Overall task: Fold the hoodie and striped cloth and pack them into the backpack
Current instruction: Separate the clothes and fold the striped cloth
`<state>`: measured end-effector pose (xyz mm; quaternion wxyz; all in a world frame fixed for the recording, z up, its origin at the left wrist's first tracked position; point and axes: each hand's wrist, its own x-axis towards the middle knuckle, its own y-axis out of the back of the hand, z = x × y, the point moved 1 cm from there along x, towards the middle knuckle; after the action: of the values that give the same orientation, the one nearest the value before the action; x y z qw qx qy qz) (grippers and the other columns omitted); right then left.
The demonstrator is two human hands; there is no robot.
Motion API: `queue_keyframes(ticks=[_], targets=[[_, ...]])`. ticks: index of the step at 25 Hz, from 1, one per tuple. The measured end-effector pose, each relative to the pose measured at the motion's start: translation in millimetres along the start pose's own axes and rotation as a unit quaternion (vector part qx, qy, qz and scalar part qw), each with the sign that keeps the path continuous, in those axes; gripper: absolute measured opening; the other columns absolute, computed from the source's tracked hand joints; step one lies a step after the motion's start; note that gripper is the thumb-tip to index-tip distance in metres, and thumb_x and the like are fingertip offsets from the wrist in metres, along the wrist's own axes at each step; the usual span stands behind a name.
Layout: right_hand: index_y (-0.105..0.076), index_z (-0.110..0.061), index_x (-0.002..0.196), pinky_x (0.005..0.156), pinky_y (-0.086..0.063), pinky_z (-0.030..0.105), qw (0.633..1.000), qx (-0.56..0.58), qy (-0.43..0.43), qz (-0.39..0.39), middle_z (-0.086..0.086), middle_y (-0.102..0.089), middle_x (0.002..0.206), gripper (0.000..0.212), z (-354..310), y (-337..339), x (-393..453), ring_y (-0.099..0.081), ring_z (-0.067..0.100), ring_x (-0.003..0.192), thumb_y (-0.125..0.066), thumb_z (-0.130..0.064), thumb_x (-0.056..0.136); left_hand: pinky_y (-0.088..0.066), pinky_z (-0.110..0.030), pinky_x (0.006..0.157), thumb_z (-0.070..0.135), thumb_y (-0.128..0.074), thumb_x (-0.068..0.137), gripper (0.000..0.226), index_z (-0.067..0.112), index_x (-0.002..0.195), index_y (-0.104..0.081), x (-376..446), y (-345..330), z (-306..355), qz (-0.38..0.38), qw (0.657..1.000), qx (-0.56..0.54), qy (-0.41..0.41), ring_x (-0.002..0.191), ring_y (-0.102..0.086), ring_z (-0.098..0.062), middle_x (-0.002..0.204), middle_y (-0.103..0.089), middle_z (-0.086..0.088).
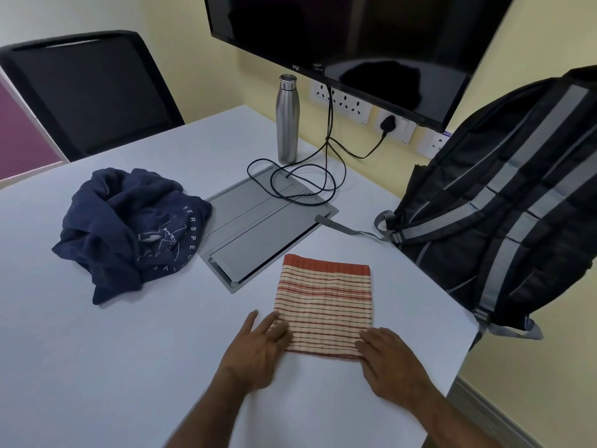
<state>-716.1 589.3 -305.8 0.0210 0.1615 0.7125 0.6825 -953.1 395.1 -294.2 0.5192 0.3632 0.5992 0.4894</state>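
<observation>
The striped cloth (323, 302), cream with red-orange stripes, lies folded into a neat rectangle near the table's front edge. My left hand (255, 350) rests flat with straight fingers on its near left corner. My right hand (391, 363) lies on its near right corner, fingers slightly bent over the edge. The navy hoodie (129, 227) with white print sits crumpled in a heap at the left of the table. The black backpack (504, 208) with grey straps stands upright at the table's right edge, its back panel toward me.
A grey cable hatch (258, 231) is set into the white table (97, 367), with looped black cables on it. A steel bottle (287, 119) stands behind. A wall-mounted monitor (349, 37) hangs above sockets. A black chair (87, 92) is at far left.
</observation>
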Motion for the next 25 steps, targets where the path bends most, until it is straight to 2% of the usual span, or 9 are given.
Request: queue_keyframes(ticks=[3, 5, 9, 12, 14, 17, 20, 23, 25], targets=[[-0.078, -0.014, 0.096, 0.092, -0.054, 0.041, 0.999, -0.032, 0.041, -0.016, 0.005, -0.076, 0.102, 0.041, 0.7, 0.4, 4.5, -0.072, 0.021, 0.096, -0.044, -0.031, 0.082, -0.025, -0.056, 0.11, 0.041, -0.077, 0.079, 0.053, 0.023, 0.128, -0.068, -2.6, -6.7, -5.9, 0.058, 0.996, 0.044, -0.042, 0.127, -0.059, -0.027, 0.132, -0.066, -0.002], [-0.08, -0.014, 0.091, 0.09, -0.055, 0.039, 0.999, -0.021, 0.036, -0.011, 0.004, -0.077, 0.097, 0.039, -0.8, 2.7, 5.6, -0.073, 0.02, 0.092, -0.046, -0.03, 0.08, -0.043, -0.051, 0.1, 0.041, -0.087, 0.067, 0.046, 0.022, 0.108, -0.078, -4.8, -9.3, -8.6, 0.103, 0.991, 0.045, -0.074, 0.107, -0.071, -0.023, 0.111, -0.075, 0.0], [-0.08, -0.017, 0.085, 0.089, -0.056, 0.033, 0.999, 0.026, 0.021, 0.001, -0.003, -0.076, 0.089, 0.031, -6.0, 10.2, 3.9, -0.071, 0.015, 0.086, -0.053, -0.03, 0.078, -0.052, -0.045, 0.099, 0.039, -0.073, 0.083, 0.022, 0.027, 0.101, -0.078, -12.0, -7.9, -11.8, 0.163, 0.981, 0.004, -0.103, 0.104, -0.07, -0.014, 0.106, -0.075, 0.007], [-0.075, -0.021, 0.089, 0.088, -0.055, 0.024, 0.995, 0.09, -0.019, -0.028, -0.008, -0.074, 0.091, 0.023, -4.3, 11.1, -3.1, -0.067, 0.009, 0.086, -0.058, -0.03, 0.078, -0.048, -0.033, 0.104, 0.045, -0.048, 0.091, 0.031, 0.031, 0.11, -0.068, -21.8, -5.8, -15.1, 0.124, 0.983, -0.046, -0.127, 0.107, -0.065, -0.009, 0.113, -0.07, 0.011], [-0.074, -0.025, 0.093, 0.085, -0.053, 0.016, 0.991, 0.113, -0.048, -0.054, -0.012, -0.073, 0.093, 0.024, -4.5, 11.1, -7.4, -0.066, 0.004, 0.086, -0.057, -0.035, 0.079, -0.047, -0.029, 0.101, 0.046, -0.05, 0.085, 0.041, 0.031, 0.121, -0.062, -27.2, -8.2, -13.1, 0.125, 0.981, -0.061, -0.133, 0.107, -0.062, -0.009, 0.118, -0.067, 0.012], [-0.073, -0.028, 0.097, 0.082, -0.047, 0.007, 0.972, 0.173, -0.11, -0.112, -0.018, -0.072, 0.097, 0.031, -4.8, 17.7, -7.6, -0.066, 0.002, 0.089, -0.051, -0.042, 0.08, -0.053, -0.025, 0.089, 0.036, -0.057, 0.082, 0.031, 0.031, 0.109, -0.071, -30.2, -8.8, -8.3, 0.136, 0.977, -0.075, -0.148, 0.095, -0.063, -0.007, 0.104, -0.068, 0.013], [-0.067, -0.038, 0.077, 0.073, -0.052, 0.01, 0.925, 0.315, -0.172, -0.122, -0.025, -0.07, 0.087, 0.015, -8.1, 34.4, -4.3, -0.069, 0.0, 0.085, -0.052, -0.038, 0.076, -0.052, -0.024, 0.079, 0.032, -0.059, 0.077, 0.019, 0.025, 0.089, -0.071, -30.5, -4.6, -8.1, 0.166, 0.96, -0.172, -0.143, 0.082, -0.061, -0.007, 0.089, -0.069, 0.01], [-0.064, -0.041, 0.058, 0.061, -0.049, 0.013, 0.863, 0.444, -0.237, -0.038, -0.019, -0.067, 0.067, 0.022, -10.3, 48.3, 6.2, -0.065, -0.002, 0.068, -0.057, -0.026, 0.071, -0.045, -0.011, 0.075, 0.035, -0.052, 0.086, 0.015, 0.037, 0.093, -0.066, -29.7, 5.1, -9.5, 0.194, 0.91, -0.363, -0.056, 0.08, -0.059, 0.004, 0.09, -0.069, 0.021], [-0.064, -0.032, 0.057, 0.055, -0.044, 0.019, 0.819, 0.5, -0.281, 0.011, -0.01, -0.062, 0.059, 0.029, -7.0, 52.2, 15.6, -0.058, 0.0, 0.06, -0.058, -0.01, 0.075, -0.051, -0.021, 0.071, 0.037, -0.05, 0.094, 0.01, 0.04, 0.091, -0.06, -23.6, 10.8, -8.7, 0.217, 0.867, -0.449, -0.003, 0.08, -0.063, -0.001, 0.088, -0.068, 0.023]])
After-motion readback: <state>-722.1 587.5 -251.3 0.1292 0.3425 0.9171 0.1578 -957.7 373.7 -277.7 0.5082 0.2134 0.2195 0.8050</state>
